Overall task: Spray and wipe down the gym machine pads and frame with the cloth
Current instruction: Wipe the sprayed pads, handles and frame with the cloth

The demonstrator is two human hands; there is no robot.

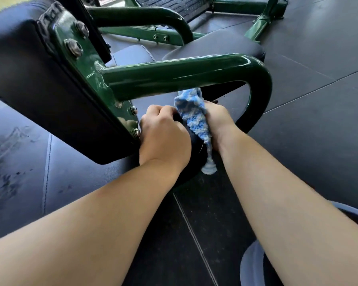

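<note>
my left hand (163, 139) curled round frame loop (184, 77), lower run | right hand (218, 118) pinching cloth (191, 112) against frame loop | risk: loose cloth tail slips, leaving underside unwiped

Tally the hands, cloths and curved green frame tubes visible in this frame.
Hands: 2 (left hand, right hand)
Cloths: 1 (blue cloth)
Curved green tubes: 2 (near green tube, far green tube)
Total: 5
</note>
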